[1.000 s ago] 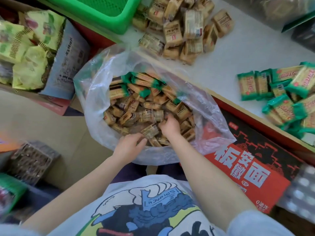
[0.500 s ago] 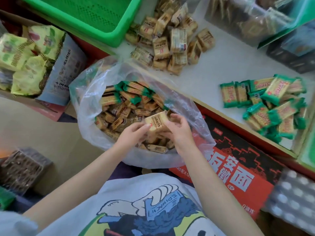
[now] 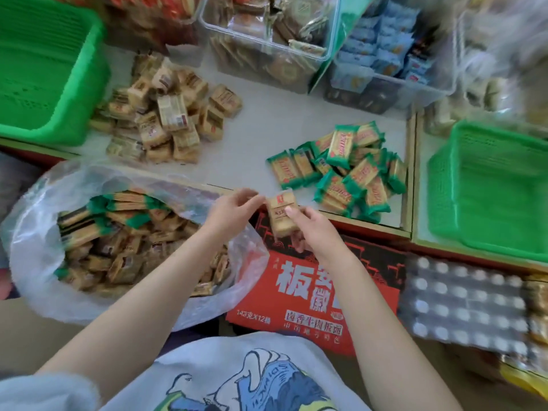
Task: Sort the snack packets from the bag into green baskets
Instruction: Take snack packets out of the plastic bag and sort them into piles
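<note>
My right hand [image 3: 314,232] grips a small stack of tan snack packets [image 3: 280,209] just above the table's front edge. My left hand [image 3: 234,209] hovers beside them, loosely curled fingertips at the stack's left edge and nothing in its grasp. The clear plastic bag [image 3: 35,232] lies open at lower left, holding many tan and green-ended packets [image 3: 118,238]. On the white table sit a tan packet pile [image 3: 166,120] and a green-ended packet pile [image 3: 347,173]. One green basket [image 3: 44,84] stands at the far left, another [image 3: 489,188] at the right.
A red noodle carton [image 3: 311,292] lies below the table edge under my hands. A shrink-wrapped pack of bottles [image 3: 462,304] sits right of it. Clear bins of other snacks [image 3: 267,40] and blue packets [image 3: 385,54] line the back of the table.
Both hands came up out of the bag with tan packets and moved right toward the table edge. The left hand has let go. The view swung right, showing the right basket.
</note>
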A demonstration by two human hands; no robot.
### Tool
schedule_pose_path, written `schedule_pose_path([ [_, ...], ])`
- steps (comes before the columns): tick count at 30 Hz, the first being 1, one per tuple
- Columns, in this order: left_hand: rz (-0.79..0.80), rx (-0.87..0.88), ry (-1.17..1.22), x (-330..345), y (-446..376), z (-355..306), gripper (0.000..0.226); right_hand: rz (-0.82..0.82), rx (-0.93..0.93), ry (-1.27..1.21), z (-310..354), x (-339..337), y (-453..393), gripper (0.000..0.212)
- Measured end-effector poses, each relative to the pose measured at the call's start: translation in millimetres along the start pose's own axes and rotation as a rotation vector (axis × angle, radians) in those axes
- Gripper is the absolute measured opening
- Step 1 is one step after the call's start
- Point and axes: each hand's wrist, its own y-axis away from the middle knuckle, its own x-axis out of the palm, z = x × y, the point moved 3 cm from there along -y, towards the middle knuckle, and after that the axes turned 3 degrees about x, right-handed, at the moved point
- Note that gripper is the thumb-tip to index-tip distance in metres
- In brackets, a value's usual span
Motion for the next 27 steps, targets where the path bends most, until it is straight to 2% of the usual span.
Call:
schedule_pose_path([
  [2, -0.097, 0.019, -0.321, 2, -10, 11, 0.040, -0.095, 0.052, -0.029, -1, -17, -10, 0.032],
  [4, -0.159, -0.006, -0.525, -5, -15, 27, 0.055, -0.110, 0.079, -0.041, 4, -24, -22, 0.032],
  [8, -0.160, -0.120, -0.693, -27, -33, 60, 0.072, -0.069, 0.044, 0.013, 36, -5, -65, 0.029],
  [12, -0.074, -0.144, -0.753, -33, -41, 74, 0.078, 0.001, 0.006, 0.097, 72, 42, -125, 0.030],
  [16, -0.066, -0.142, -0.692, -36, -39, 78, 0.078, 0.092, 0.028, 0.103, 78, 85, -163, 0.037],
  [20, -0.054, -0.115, -0.700, -34, -36, 85, 0.083, -0.005, -0.028, 0.140, 80, 92, -173, 0.032],
  [22, -0.063, -0.098, -0.703, -33, -37, 87, 0.084, 0.029, -0.007, 0.142, 77, 96, -174, 0.034],
  [27, -0.025, -0.085, -0.687, -36, -37, 89, 0.084, 0.195, -0.002, -0.074, 82, 133, -171, 0.052],
])
